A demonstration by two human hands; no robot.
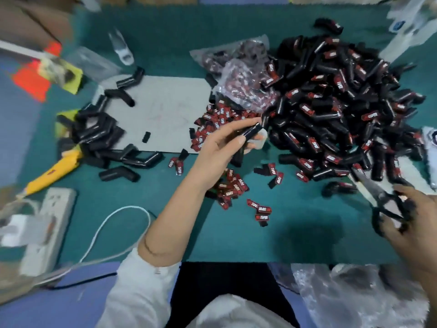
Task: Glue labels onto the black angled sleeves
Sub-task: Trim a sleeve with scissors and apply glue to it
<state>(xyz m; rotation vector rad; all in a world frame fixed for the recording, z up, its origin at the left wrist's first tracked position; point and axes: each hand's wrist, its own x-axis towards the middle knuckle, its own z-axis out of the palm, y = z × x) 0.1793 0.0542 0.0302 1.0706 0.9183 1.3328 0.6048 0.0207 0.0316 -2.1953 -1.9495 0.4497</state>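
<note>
The left hand [227,140] grips one black angled sleeve [251,131], fingers curled around it, at the center of the green table [283,233]. The right hand [416,223], at 4 o'clock, holds one pair of scissors [376,197] by the loops. The red-and-black labels [262,213] read "TAPER"; they are too many to count. A big pile of labelled sleeves [343,110] lies at 2 o'clock, and unlabelled sleeves [99,131] at 9 o'clock, beside one yellow glue gun [54,171].
</note>
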